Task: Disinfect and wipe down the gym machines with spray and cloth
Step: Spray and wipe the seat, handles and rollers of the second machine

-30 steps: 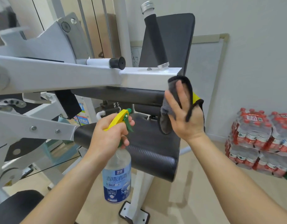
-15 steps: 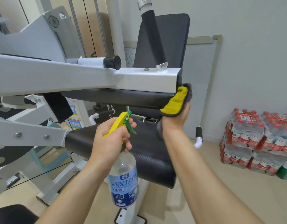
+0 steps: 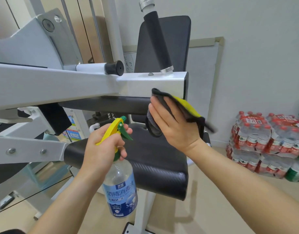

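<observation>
A white gym machine arm (image 3: 88, 85) runs across the view, with a black arm pad (image 3: 105, 104) under it and a black seat (image 3: 153, 159) below. My left hand (image 3: 103, 149) grips the neck of a clear spray bottle (image 3: 120, 188) with a yellow and green trigger and a blue label. My right hand (image 3: 174, 125) holds a grey and yellow cloth (image 3: 182, 107) with straight fingers. The cloth lies against the lower right end of the white arm and the pad's end. An upright black handle (image 3: 158, 43) stands on top of the arm.
A black backrest (image 3: 177, 43) rises behind the handle. Shrink-wrapped packs of red-capped water bottles (image 3: 266, 141) are stacked on the floor at the right wall. A framed panel (image 3: 206, 65) leans on that wall. White frame bars (image 3: 27, 149) fill the left.
My right hand turned from gripping the cloth under the pad's end to laying it flat against the side of the arm. The bottle hand stayed nearly still.
</observation>
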A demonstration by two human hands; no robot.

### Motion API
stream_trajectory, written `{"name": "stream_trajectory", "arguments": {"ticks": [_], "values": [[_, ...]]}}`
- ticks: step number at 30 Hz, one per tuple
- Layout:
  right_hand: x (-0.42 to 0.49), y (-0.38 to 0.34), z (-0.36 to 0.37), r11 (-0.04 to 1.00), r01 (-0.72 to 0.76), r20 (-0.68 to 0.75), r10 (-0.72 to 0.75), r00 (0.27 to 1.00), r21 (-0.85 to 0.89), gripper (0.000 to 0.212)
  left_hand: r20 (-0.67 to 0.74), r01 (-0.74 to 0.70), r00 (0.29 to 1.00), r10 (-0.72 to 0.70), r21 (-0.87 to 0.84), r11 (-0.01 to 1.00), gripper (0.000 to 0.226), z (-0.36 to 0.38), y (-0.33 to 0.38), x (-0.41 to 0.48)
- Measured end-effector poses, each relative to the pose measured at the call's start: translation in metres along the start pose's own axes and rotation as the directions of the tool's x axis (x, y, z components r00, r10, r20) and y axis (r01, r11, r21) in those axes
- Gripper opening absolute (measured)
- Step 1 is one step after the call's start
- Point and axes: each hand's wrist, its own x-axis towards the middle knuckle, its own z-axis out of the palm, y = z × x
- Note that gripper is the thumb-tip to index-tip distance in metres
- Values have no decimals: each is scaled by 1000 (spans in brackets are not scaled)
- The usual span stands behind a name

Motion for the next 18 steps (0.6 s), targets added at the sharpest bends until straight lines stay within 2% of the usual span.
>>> {"name": "stream_trajectory", "arguments": {"ticks": [2,6,8,11,12,14,16,18], "values": [[14,-6,-1,998,54,95,-56,994,23,50,-15,12,1000,-12,-7,1000,35,-7,0,4],[48,-39,12,948,308,232,-284,930,-74,54,-50,33,998,-34,-18,999,34,-23,-1,9],[73,-59,22,920,380,308,-336,890,-93,66,-70,43,997,-45,-23,999,31,-32,-1,10],[91,-76,35,900,423,357,-363,861,-107,63,-76,41,996,-39,28,999,29,-42,-1,9],[90,-75,37,911,408,367,-357,859,-68,62,-83,42,996,-39,30,999,28,-44,-1,9],[86,-64,29,963,261,332,-267,905,63,59,-98,48,994,-46,21,999,26,-43,-2,10],[75,-47,14,986,157,257,-168,952,60,55,-80,28,996,-26,27,999,27,-40,0,11],[56,-23,-1,986,164,222,-164,961,21,53,-56,18,998,-17,13,1000,30,-35,1,15]]}}
